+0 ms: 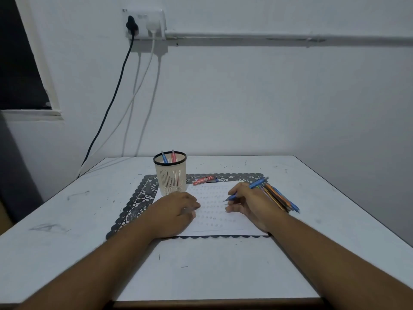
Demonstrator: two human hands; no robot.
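The sheet of paper [212, 220] lies flat in the middle of a dark lace-edged mat [134, 206], and faint rows of small marks run across it. The right hand [250, 204] rests on the right part of the sheet and grips a blue pen [257, 184] between thumb and fingers. The pen slants, with its tip low over the middle of the sheet and its clip end raised past the sheet's far right corner. Whether the tip touches the paper cannot be told.

The left hand [176, 211] lies palm down on the left part of the sheet with its fingers lightly bent. The hand is blurred, so it cannot be told whether anything is caught under those fingers or whether they simply press the paper.

A cream mesh pen cup [170, 177] with a black rim stands upright at the sheet's far left corner, just beyond the left hand. A blue pen top [164, 157] and a red pen top [173, 155] stick out of it. A small red box [204, 180] lies on the mat just behind the sheet's far edge. A bundle of coloured pens [279, 198] lies along the sheet's right edge, partly hidden behind the right hand. The mat sits on a pale scuffed table [67, 220], which reaches well beyond the sheet on every side. On the wall far behind the sheet, a socket [145, 23] holds a black plug and a white plug
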